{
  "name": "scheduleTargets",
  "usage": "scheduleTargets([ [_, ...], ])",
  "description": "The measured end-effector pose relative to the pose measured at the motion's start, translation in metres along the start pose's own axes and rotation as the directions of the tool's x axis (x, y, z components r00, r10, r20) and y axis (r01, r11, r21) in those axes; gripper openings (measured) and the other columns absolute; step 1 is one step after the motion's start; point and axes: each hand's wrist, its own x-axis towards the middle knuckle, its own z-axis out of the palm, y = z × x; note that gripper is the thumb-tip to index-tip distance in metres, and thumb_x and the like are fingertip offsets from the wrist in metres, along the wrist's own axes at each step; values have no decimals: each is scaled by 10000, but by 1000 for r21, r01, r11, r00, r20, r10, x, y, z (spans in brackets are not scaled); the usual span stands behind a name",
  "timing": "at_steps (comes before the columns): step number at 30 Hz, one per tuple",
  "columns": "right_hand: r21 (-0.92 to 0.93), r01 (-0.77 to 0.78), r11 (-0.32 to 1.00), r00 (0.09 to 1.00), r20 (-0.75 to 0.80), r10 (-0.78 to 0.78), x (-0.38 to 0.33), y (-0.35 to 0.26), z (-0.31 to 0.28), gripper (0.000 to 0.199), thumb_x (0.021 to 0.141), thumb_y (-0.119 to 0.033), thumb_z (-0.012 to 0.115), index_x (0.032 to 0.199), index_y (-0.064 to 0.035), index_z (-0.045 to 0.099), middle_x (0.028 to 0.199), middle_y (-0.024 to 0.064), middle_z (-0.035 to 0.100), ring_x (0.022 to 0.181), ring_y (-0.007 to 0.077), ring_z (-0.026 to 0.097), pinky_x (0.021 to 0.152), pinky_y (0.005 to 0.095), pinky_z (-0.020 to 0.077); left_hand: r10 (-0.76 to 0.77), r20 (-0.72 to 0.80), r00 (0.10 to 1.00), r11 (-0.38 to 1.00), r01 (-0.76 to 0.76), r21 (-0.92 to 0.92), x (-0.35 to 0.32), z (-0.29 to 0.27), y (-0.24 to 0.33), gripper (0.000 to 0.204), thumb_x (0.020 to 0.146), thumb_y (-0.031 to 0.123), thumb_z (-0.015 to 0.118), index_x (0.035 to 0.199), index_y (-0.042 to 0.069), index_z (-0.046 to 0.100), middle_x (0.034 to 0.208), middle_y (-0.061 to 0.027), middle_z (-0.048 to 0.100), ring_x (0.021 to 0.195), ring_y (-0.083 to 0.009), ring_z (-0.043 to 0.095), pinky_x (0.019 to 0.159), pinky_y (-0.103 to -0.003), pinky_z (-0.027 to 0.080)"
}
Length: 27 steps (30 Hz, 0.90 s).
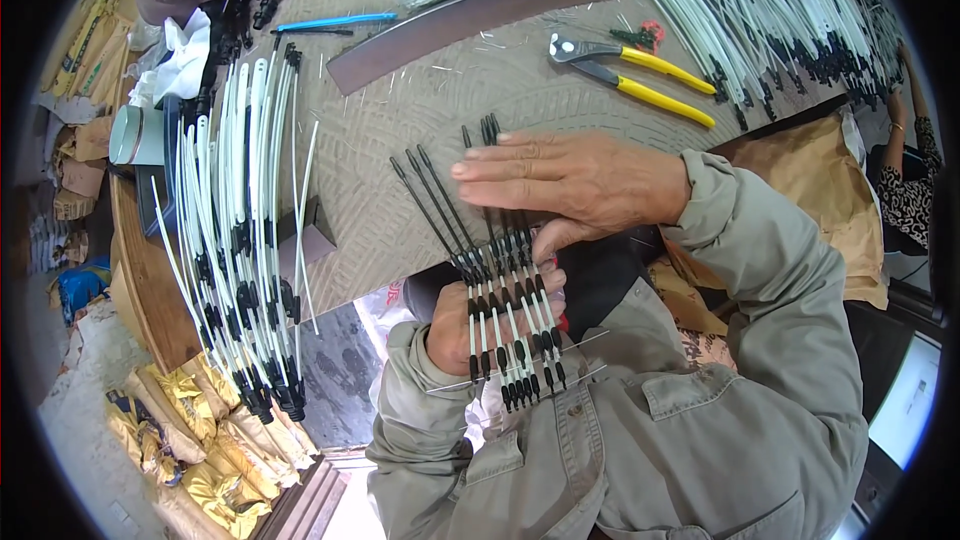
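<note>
Left hand [450, 328] holds rods [519, 352] | right hand [575, 178] flat, fingers straight | wires [590, 340] already across, ends jutting | left pile [240, 240], right pile [775, 20] untouched

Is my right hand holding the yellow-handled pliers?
No, the yellow-handled pliers lie on the table, apart from the right hand, which is at the black-and-white rods.

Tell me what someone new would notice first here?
Probably the yellow-handled pliers, lying toward the upper right of the table. Next, the row of black-and-white rods in the middle, held in the left hand with the right hand over their upper part. Big piles of pale rods stand out too, one at the top right, one on the left.
</note>
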Motion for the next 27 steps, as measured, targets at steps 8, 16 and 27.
scheduleTargets([
  [8, 3, 122, 993, 989, 89, -122, 32, -1, 17, 706, 788, -433, 546, 1361, -83, 329, 1405, 84, 343, 1315, 217, 299, 1093, 386, 228, 370, 116, 922, 892, -387, 234, 7, -13, -4, 389, 667, 97, 693, 1047, 40, 630, 1109, -157, 610, 981, -315, 618, 836, -385, 511],
  [16, -33, 110, 993, 994, -18, -111, 26, -3, 14, 478, 860, -368, 537, 1201, -38, 481, 1313, 122, 455, 1274, 258, 365, 1064, 377, 285, 66, -43, 997, 994, -62, 89, -9, -1, 2, 365, 662, 104, 692, 1018, 44, 640, 1076, -155, 625, 969, -293, 624, 831, -371, 507],
  [27, 59, 14, 998, 994, -110, -8, 22, -7, 15, 558, 896, -403, 480, 1343, -96, 349, 1282, 150, 482, 1157, 325, 471, 967, 394, 380, 75, -44, 996, 982, -66, 177, -9, 8, 24, 362, 735, -30, 662, 1088, -5, 588, 1147, -147, 593, 1087, -234, 549, 946, -346, 405],
])
